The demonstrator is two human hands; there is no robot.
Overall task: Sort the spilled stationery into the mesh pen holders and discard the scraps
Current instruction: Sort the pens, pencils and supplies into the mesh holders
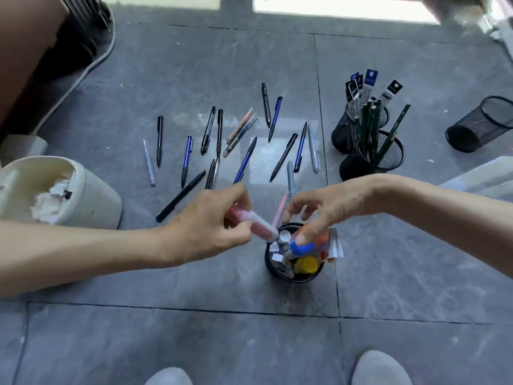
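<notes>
Now left hand (205, 226) pinches a red stick (259, 228) above the holder (294, 277); right hand's (330, 207) grip is unclear; next, slot it in upright.

Your left hand (205, 226) pinches a red-and-white tube (258, 227) over the crowded mesh holder (273, 269) on the floor (194, 329). Your right hand (330, 204) reaches down from above it, one of its fingers (304, 237) on a blue cap (305, 248); whether it grips anything is unclear. Beyond, pens (244, 159) lie scattered, and a tipped holder (472, 129) lies far right.
</notes>
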